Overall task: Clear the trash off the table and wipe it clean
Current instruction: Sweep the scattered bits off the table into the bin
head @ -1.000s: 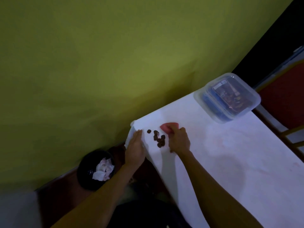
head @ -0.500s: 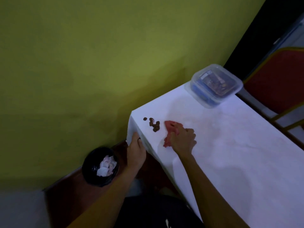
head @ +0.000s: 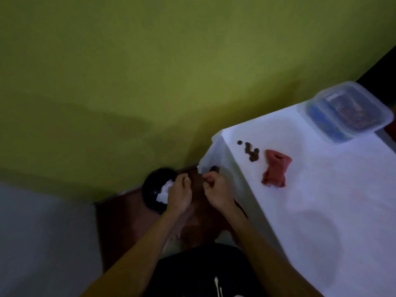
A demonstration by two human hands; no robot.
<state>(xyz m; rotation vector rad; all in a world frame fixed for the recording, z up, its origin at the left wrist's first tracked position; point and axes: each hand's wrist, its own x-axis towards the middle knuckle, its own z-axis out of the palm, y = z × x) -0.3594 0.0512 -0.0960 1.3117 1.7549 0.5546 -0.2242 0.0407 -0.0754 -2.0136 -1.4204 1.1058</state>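
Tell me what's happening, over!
Both hands off the table: left hand loose above the bin, right hand curled by the tablecloth corner, grip unclear. Crumbs on the table, rag lying beside them. Nothing blocking.

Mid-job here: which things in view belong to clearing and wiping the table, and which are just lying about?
Job: brown crumbs near the table corner; red cloth beside them; black bin on the floor; white table.
Lying about: clear plastic container at the far end.
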